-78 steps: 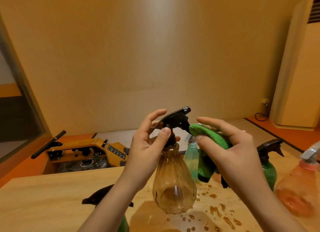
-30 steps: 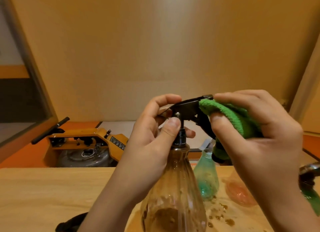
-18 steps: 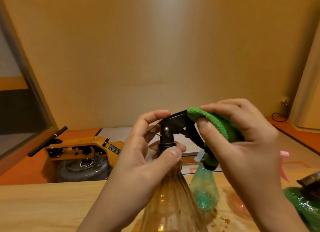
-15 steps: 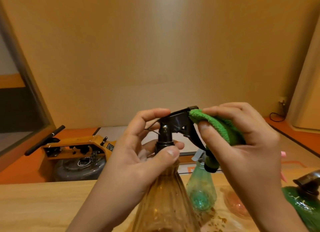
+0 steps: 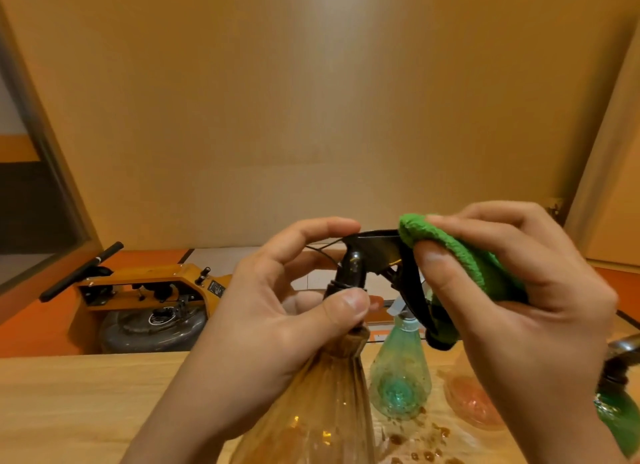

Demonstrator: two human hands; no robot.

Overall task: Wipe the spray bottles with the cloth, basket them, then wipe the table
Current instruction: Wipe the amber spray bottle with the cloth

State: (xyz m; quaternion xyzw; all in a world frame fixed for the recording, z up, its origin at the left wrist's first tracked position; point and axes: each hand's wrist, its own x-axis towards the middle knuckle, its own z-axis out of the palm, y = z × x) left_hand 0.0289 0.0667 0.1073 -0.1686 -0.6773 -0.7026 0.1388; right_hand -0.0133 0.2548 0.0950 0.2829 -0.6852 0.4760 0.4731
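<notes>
My left hand (image 5: pixel 277 321) grips the neck of the amber bottle (image 5: pixel 322 411), thumb pressed just under the black collar and forefinger curled over the back of the black sprayer (image 5: pixel 374 252). The bottle is raised in front of me, upright, its ribbed body low in the middle of the view. My right hand (image 5: pixel 519 311) is closed on the green cloth (image 5: pixel 460 252), pinching it between thumb and fingers and pressing its folded edge onto the sprayer's nozzle end. The sprayer's trigger hangs down just beside my right thumb. Right of the amber bottle, on the table (image 5: pixel 69 401), stands a teal bottle (image 5: pixel 398 373); further right lies something pink (image 5: pixel 474 401) that is partly hidden by my right wrist, and a dark green bottle (image 5: pixel 620 418) sits at the view's edge. Brown droplets (image 5: pixel 422 443) spot the table near the amber bottle's right side. Behind it to the left, beyond the table, stands an orange machine (image 5: pixel 152 297).
</notes>
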